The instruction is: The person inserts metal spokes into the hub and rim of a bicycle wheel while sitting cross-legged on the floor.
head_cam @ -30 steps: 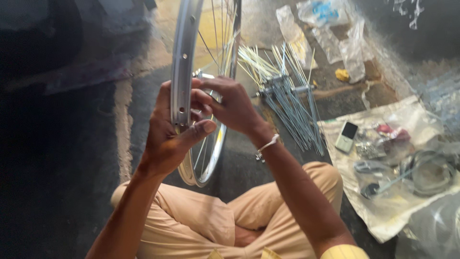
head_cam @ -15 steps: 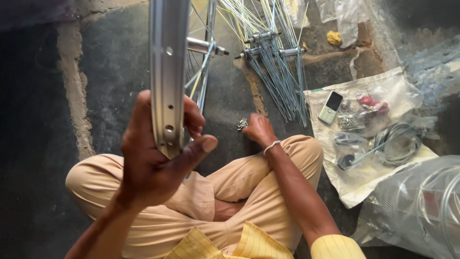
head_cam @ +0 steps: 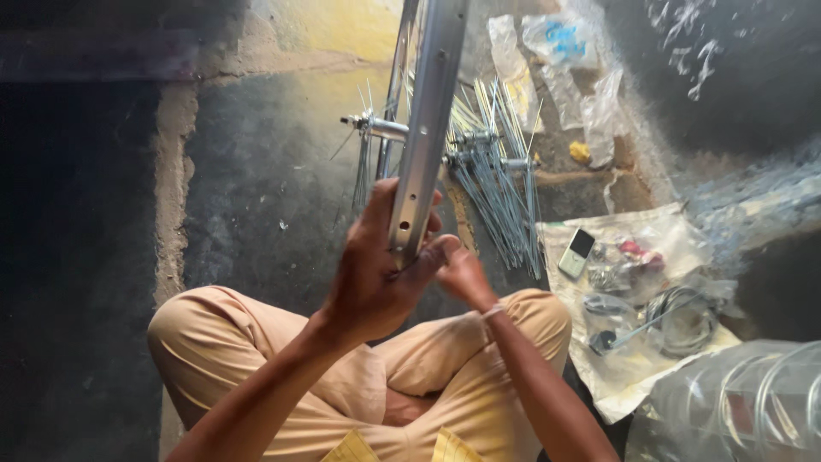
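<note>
I sit cross-legged on the floor with the wheel rim (head_cam: 425, 128) standing upright in front of me. My left hand (head_cam: 376, 274) is wrapped around its lower edge, fingers closed on the metal. My right hand (head_cam: 462, 272) is tucked just behind the rim, fingers curled; I cannot tell what it pinches, if anything. The hub (head_cam: 385, 128) already sits inside with some spokes fitted. A bundle of loose spokes (head_cam: 500, 197) lies beside it, so I judge much lacing is left.

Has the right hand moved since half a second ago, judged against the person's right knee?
Yes. The right hand has come up off the floor beside the right knee to the shiny metal wheel rim, beside the left hand.
</note>
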